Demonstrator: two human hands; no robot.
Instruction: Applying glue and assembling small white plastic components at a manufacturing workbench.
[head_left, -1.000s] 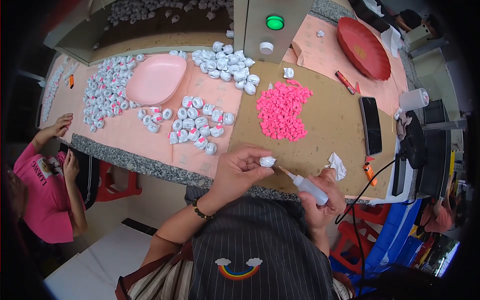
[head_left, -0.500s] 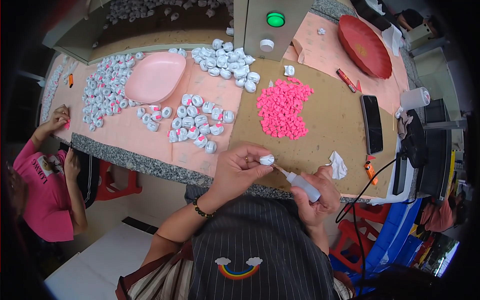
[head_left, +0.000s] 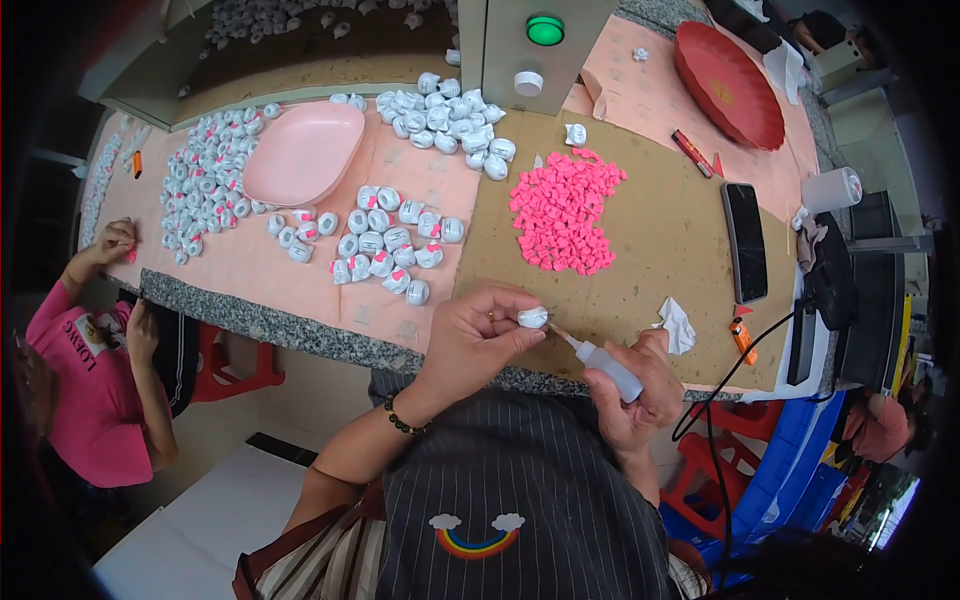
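Observation:
Between the thumb and fingers of my left hand (head_left: 478, 335) is a small rounded white piece (head_left: 533, 317), pinched near the table's front edge. My right hand (head_left: 645, 395) is closed around a translucent squeeze bottle (head_left: 612, 372) with a thin nozzle. The bottle is tilted, its nozzle pointing up and left, with the tip close beside the white piece; whether they touch I cannot tell. Beyond my hands, small bright pink pieces (head_left: 565, 212) lie in a loose heap on brown board. Left of the heap sit white pieces (head_left: 397, 240) of the same sort, several bearing pink bits.
A pink tray (head_left: 305, 155) stands among more white pieces. Behind is a metal housing with a green button (head_left: 545, 31). To the right lie a phone (head_left: 745, 243), a crumpled tissue (head_left: 677, 326), an orange lighter (head_left: 743, 341) and a red dish (head_left: 728, 85). A co-worker (head_left: 95, 380) sits left.
The tabletop has shifted slightly left in the view. Both my hands keep almost the same pose, the nozzle still beside the white piece.

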